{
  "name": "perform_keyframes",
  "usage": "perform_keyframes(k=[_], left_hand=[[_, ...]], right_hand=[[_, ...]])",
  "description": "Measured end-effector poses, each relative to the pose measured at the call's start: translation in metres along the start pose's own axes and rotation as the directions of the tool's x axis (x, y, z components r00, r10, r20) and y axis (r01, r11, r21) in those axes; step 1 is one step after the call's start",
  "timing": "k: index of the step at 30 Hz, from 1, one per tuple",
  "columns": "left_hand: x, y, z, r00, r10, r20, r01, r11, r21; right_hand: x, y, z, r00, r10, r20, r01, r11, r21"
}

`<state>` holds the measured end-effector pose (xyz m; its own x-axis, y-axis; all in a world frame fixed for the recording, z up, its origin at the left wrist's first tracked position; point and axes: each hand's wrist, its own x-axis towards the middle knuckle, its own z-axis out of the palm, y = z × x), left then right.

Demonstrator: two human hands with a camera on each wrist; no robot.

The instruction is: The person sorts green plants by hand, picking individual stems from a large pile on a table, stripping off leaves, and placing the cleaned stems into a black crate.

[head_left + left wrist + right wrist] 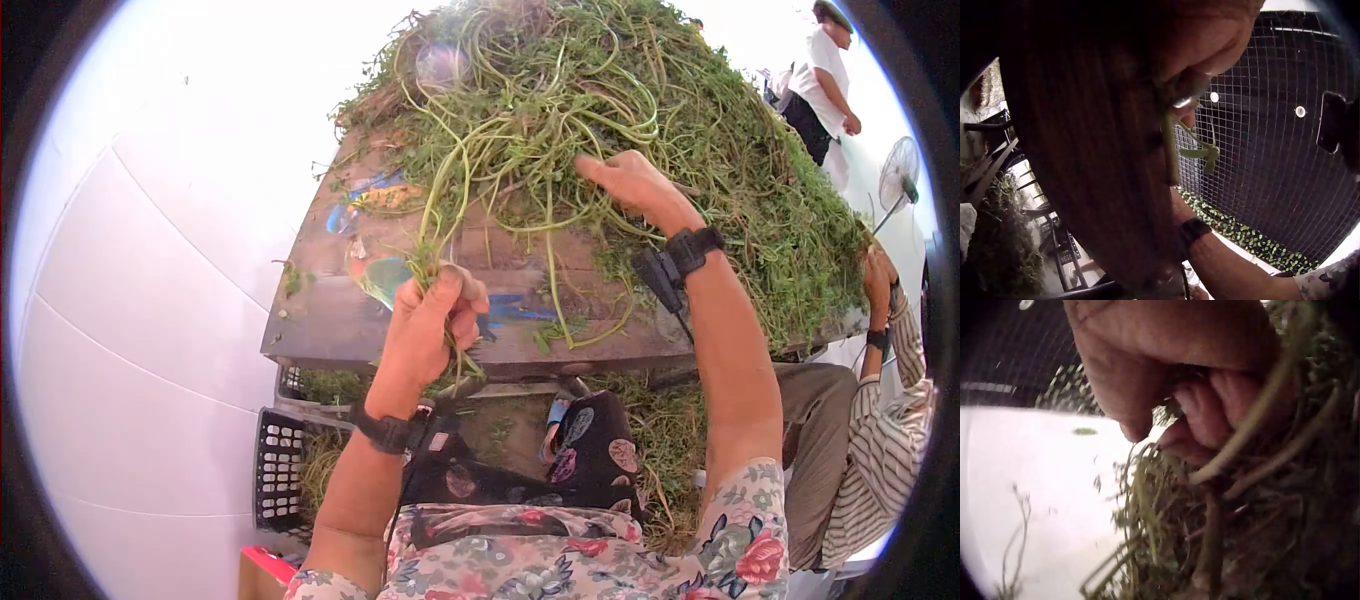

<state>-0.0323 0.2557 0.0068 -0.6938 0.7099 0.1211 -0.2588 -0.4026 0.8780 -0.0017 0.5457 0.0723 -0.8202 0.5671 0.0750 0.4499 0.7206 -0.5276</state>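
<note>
My left hand [432, 315] grips a small bunch of green stems [425, 262] above the table's near edge, left of centre. The stems run up from it towards the heap of leafy vines [540, 130]; short ends hang below the fist. In the left wrist view a cut stem [1171, 150] with a small leaf sticks out below the fingers [1210, 44]. My right hand [640, 187] is at the front of the heap. Its bent fingers [1204, 412] are close over the stems [1147, 506] in the right wrist view, with a gap between thumb and fingers.
The heap covers most of the wooden table [330, 300]. A black crate [278, 470] with greenery stands below its left side. At the right sits a person in a striped sleeve [870, 470]; another person [825, 80] and a fan [899, 172] are farther back.
</note>
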Motion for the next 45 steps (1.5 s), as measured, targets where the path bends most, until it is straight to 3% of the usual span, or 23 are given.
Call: perform_keyframes(k=[1,4,5,9,13,16,20,22,24,26,27,29,31,32,34,36,37,39,42,43,45], left_hand=[[-0.001,0.000,-0.001,1.000,0.002,0.005,-0.002,1.000,-0.007],[-0.002,0.000,-0.002,1.000,0.009,0.002,-0.009,1.000,-0.010],[-0.001,-0.001,-0.001,1.000,0.006,0.005,-0.006,1.000,-0.004],[0.000,-0.001,0.004,1.000,0.006,-0.025,-0.006,0.999,0.034],[0.000,-0.001,0.001,1.000,-0.005,-0.014,0.006,0.999,0.042],[0.001,-0.001,-0.002,1.000,0.004,0.012,-0.004,1.000,0.005],[-0.001,-0.002,-0.003,1.000,0.010,0.002,-0.010,1.000,0.019],[0.000,0.000,-0.003,1.000,0.007,0.014,-0.007,1.000,0.003],[-0.001,-0.001,-0.002,1.000,0.012,0.017,-0.012,1.000,0.006],[-0.001,-0.002,-0.001,1.000,0.024,0.015,-0.025,0.999,0.030],[-0.001,-0.001,0.000,1.000,0.019,0.007,-0.019,0.999,0.039],[-0.003,0.001,0.001,1.000,0.010,-0.011,-0.009,0.998,0.059],[-0.001,-0.001,-0.001,1.000,0.024,0.010,-0.024,1.000,0.004],[-0.001,-0.003,-0.002,0.999,0.029,0.020,-0.028,0.999,-0.025],[-0.002,-0.003,0.000,0.999,0.030,-0.034,-0.031,0.999,-0.029],[-0.002,-0.003,0.000,0.998,0.030,-0.058,-0.031,0.999,-0.030],[-0.003,-0.003,-0.001,0.998,0.028,-0.055,-0.030,0.999,-0.031],[-0.004,-0.002,-0.002,0.998,0.033,-0.047,-0.034,0.999,-0.019],[-0.007,-0.002,-0.003,0.999,0.047,-0.022,-0.046,0.999,0.027],[-0.008,-0.001,-0.003,0.999,0.050,-0.005,-0.049,0.998,0.050],[-0.009,0.000,-0.002,0.999,0.053,-0.001,-0.052,0.997,0.055]], right_hand=[[-0.005,0.002,-0.002,0.978,0.137,0.157,-0.191,0.888,0.418],[0.000,0.031,-0.006,0.962,0.247,0.114,-0.252,0.648,0.718],[0.004,0.041,-0.006,0.984,0.165,0.072,-0.176,0.794,0.581],[0.017,0.036,0.007,0.981,-0.125,-0.149,0.172,0.916,0.362],[0.012,0.003,0.016,0.989,-0.150,0.007,0.149,0.986,0.075],[0.008,0.006,0.019,0.960,-0.281,0.009,0.280,0.957,0.076],[-0.011,0.026,-0.027,0.991,-0.130,0.031,0.129,0.992,0.012],[-0.033,0.029,-0.062,0.998,0.028,-0.064,-0.032,0.998,-0.056],[-0.030,0.067,-0.088,0.982,0.036,-0.183,-0.028,0.998,0.048],[0.005,0.133,-0.121,0.966,0.005,-0.258,0.069,0.958,0.277],[0.010,0.134,-0.136,0.925,-0.089,-0.369,0.121,0.991,0.064],[0.005,0.109,-0.166,0.792,-0.039,-0.609,0.115,0.990,0.087],[0.003,0.070,-0.171,0.665,0.117,-0.738,0.193,0.927,0.321],[0.004,0.057,-0.170,0.633,0.084,-0.769,0.260,0.913,0.314],[0.020,0.040,-0.150,0.514,-0.269,-0.815,0.397,0.916,-0.052],[0.015,0.001,-0.100,0.636,-0.577,-0.512,0.404,0.815,-0.416],[-0.012,-0.030,-0.070,0.804,-0.530,-0.269,0.384,0.808,-0.447],[-0.031,-0.046,-0.044,0.948,-0.302,0.102,0.316,0.852,-0.416],[-0.031,-0.026,-0.045,0.945,-0.286,0.156,0.311,0.935,-0.171],[-0.030,-0.022,-0.053,0.970,-0.230,0.082,0.240,0.961,-0.138],[-0.016,0.001,-0.074,0.944,-0.253,-0.212,0.237,0.966,-0.101]])
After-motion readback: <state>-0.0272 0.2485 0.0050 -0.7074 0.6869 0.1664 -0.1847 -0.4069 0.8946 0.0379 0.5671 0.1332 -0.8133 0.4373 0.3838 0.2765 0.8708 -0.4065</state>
